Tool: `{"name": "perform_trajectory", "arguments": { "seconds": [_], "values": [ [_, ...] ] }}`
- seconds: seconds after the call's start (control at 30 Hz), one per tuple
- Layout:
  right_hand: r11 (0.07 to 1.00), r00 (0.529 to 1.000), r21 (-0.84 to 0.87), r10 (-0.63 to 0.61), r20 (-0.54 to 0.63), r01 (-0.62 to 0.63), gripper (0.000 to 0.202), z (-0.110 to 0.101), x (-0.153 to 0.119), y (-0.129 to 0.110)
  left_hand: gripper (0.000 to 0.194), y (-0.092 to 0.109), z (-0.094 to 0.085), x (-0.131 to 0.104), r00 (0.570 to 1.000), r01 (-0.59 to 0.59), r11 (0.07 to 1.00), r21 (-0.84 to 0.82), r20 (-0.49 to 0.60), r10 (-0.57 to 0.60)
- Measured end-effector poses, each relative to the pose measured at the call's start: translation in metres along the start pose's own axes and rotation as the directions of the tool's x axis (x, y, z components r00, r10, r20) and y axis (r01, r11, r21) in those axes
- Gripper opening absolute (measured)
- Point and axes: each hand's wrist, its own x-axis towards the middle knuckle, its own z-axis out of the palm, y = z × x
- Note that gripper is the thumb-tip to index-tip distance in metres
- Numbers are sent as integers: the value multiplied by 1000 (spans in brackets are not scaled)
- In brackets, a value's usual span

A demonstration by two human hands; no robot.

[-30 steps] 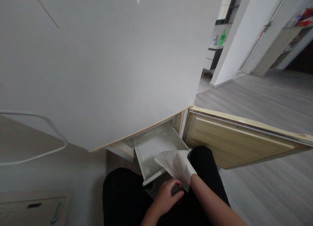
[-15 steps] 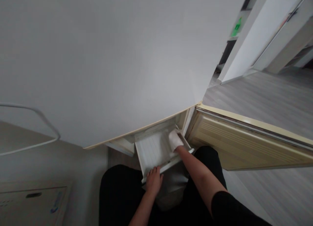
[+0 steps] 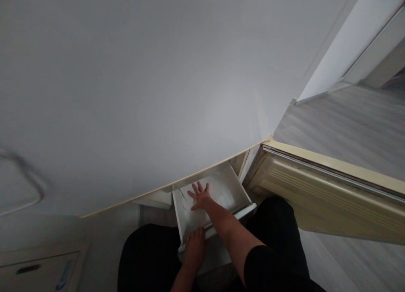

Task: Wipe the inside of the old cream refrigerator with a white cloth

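Drawer (image 3: 227,193): pulled out, below both hands. White cloth (image 3: 185,206) seems to lie flat in it, under and at 8 o'clock of the right hand (image 3: 200,196); edges hard to make out. Right hand: over the drawer's inside, fingers spread wide. Left hand (image 3: 195,242): on the drawer's front at 7 o'clock, fingers together over the rim; cannot tell whether it pinches. Door (image 3: 329,197): open, 3 o'clock. Panel (image 3: 177,89): 12 o'clock.

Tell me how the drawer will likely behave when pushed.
The drawer is probably stiff, being straight-sided. It likely slides inward, its back lying within the opening. Pressed at the front, it may tip down, since that end juts out.
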Motion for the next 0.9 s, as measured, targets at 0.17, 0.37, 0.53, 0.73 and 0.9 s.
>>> {"name": "perform_trajectory", "arguments": {
  "seconds": [0.17,0.37,0.53,0.73,0.9],
  "values": [
    [929,922,36,371,-108,-369,103,-39,-26,65,45,3,-9,-4,998,13,1000,-26,65,-11],
    [894,894,60,447,-43,-444,113,-41,-66,106,42,11,-12,-6,999,31,999,-42,25,-30],
    [857,858,44,513,8,-513,128,-21,-76,89,41,13,-14,-7,999,37,998,-48,39,-35],
    [859,855,-6,510,88,-512,136,-18,-76,77,44,13,-11,-5,999,29,999,-32,28,-28],
    [906,910,100,414,5,-412,77,-12,-66,47,49,11,-4,-5,1000,19,999,-33,18,-19]
  ]
}}
